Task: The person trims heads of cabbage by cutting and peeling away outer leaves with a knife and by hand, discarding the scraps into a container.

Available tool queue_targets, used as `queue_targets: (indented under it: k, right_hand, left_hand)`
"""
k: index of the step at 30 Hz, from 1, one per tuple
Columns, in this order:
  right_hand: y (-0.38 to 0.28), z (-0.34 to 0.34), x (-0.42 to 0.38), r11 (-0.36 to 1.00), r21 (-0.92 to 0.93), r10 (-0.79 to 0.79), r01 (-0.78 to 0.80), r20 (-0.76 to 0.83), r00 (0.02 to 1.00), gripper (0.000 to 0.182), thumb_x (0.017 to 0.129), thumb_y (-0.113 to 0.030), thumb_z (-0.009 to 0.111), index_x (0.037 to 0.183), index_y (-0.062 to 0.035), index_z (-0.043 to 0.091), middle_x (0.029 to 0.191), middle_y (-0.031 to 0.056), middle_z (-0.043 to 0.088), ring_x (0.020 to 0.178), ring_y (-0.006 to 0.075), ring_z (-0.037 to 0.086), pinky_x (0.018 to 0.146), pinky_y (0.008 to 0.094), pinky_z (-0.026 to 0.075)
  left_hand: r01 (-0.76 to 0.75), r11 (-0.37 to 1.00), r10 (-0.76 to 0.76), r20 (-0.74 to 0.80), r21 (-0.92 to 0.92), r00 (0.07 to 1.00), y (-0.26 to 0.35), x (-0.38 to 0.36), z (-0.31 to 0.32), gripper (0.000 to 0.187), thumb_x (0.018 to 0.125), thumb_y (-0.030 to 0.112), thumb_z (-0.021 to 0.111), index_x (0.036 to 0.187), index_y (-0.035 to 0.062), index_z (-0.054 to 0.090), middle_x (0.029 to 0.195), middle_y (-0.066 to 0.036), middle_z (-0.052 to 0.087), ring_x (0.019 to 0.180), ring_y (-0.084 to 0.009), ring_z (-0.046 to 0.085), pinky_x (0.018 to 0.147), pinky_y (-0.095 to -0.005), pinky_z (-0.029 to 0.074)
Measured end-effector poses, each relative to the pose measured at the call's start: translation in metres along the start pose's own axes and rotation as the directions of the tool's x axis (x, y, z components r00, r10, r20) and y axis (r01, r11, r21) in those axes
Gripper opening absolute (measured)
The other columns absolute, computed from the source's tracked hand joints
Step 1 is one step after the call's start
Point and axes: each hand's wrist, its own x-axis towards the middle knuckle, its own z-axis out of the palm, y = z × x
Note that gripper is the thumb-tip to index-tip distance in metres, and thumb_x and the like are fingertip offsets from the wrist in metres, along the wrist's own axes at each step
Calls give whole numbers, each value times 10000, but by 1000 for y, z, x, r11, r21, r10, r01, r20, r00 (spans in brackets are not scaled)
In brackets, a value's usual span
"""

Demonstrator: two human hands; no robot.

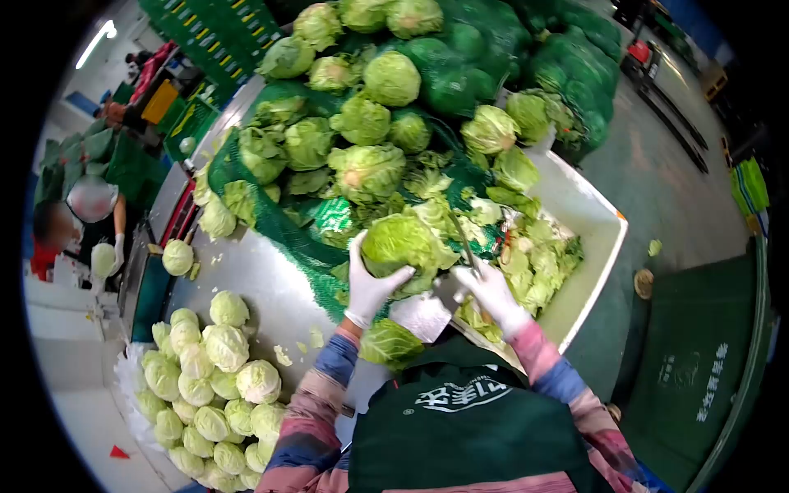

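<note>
My left hand point(371, 286), in a white glove, grips a green cabbage point(399, 245) from its left side, with the thumb along the lower edge. Loose outer leaves hang on the cabbage's right side. In my gloved right hand point(493, 297) is a knife point(462, 237), its narrow blade pointing up and away beside the cabbage. Below the cabbage a large loose leaf point(389, 343) lies near my apron. Behind it, untrimmed cabbages point(367, 171) are heaped on an open green net bag point(283, 234).
A white bin point(598, 222) on the right holds cut leaves. Pale trimmed cabbages point(197, 361) are piled at lower left on the metal table point(271, 279). Full net bags point(575, 74) stand at the back. Another person point(99, 222) holds a cabbage at far left.
</note>
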Motion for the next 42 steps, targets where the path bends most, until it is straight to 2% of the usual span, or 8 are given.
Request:
queue_targets:
  k: [5,9,15,17,20,35,39,42]
  right_hand:
    - [29,-30,35,922,-366,-237,128,-270,933,558,859,-429,659,1206,4,604,1060,147,677,960,204,639,871,301,478]
    - [54,-40,24,917,-305,-307,257,-127,943,526,851,-310,676,1274,-20,562,1170,173,644,1067,223,619,944,304,453]
    - [89,-50,-3,988,-75,-150,138,-193,970,328,912,-244,587,1137,-9,550,933,91,689,706,235,656,635,380,509]
    - [99,-49,-17,710,-674,-385,205,-128,914,315,918,-305,568,1152,-96,562,821,127,683,705,298,661,622,417,507]
    - [104,-36,-32,664,-737,-315,130,-117,942,228,902,-309,555,1035,-125,568,725,150,656,675,363,643,611,471,501]
    - [89,-26,-11,499,-867,-141,10,-70,987,245,883,-281,530,946,-45,543,712,216,637,701,407,638,647,486,514]
    - [117,-34,27,516,-845,125,-141,-89,988,312,897,-229,483,1071,16,563,932,270,659,894,405,653,781,477,518]
    - [112,-34,39,506,-859,106,-76,-25,994,354,912,-205,450,1149,36,554,1022,278,645,963,384,644,812,460,511]
  left_hand:
    - [-53,987,49,30,154,998,-19,-24,66,922,638,211,874,1329,-1,302,1274,-158,432,1188,-244,457,1031,-348,376]
    - [9,937,-27,48,348,998,-26,-19,73,1044,630,324,875,1387,-39,254,1315,-246,402,1253,-349,405,1056,-394,341]
    - [-112,656,-159,282,746,946,-15,-37,66,1096,562,481,852,1368,-53,335,1321,-257,368,1185,-369,410,1038,-428,344]
    - [-113,657,-159,284,745,945,-24,-50,62,1097,555,448,862,1364,-56,319,1315,-254,373,1202,-377,404,1048,-429,338]
    - [6,808,-164,215,589,963,-33,-56,56,1122,564,386,868,1387,-55,245,1316,-264,368,1253,-391,366,1076,-433,309]
    - [-68,791,-101,239,609,966,-36,-61,58,1092,575,359,856,1378,-50,240,1328,-247,340,1242,-396,348,1075,-445,295]
    - [-101,758,-64,228,645,972,-40,-64,63,1076,572,356,856,1376,-37,258,1335,-232,338,1240,-392,350,1068,-445,297]
    - [-139,807,14,216,574,976,-40,-80,57,1082,558,332,865,1386,-15,261,1335,-211,345,1268,-376,334,1087,-433,280]
